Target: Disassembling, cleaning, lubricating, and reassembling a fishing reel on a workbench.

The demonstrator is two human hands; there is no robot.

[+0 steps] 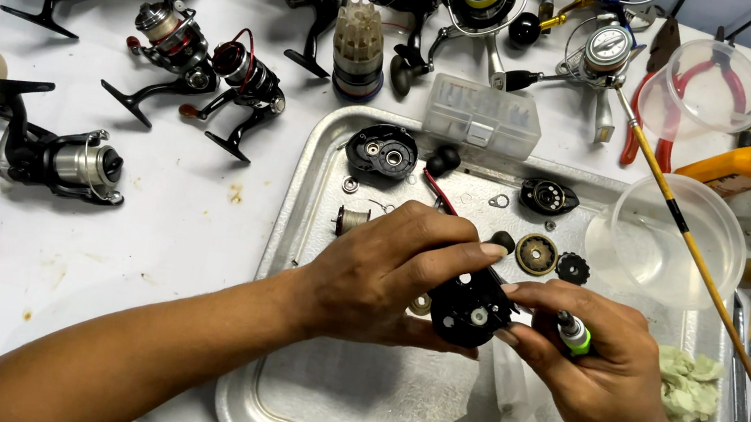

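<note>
Disassembly step: your left hand (386,273) grips black reel body (468,311), right hand (597,367) clasps green-tipped screwdriver (574,335); next needs steady tip alignment.

Spinning reels (62,159) on table (159,247); clear bowl (668,237); pliers (649,104).

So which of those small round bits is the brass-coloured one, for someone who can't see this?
Find the metal tray. Just beyond the left hand fingertips lies the gold gear. Its neighbour, the black toothed wheel, is darker and smaller.

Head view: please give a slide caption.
Left hand steadies black reel body over metal tray; right hand holds green-tipped tool.
</note>
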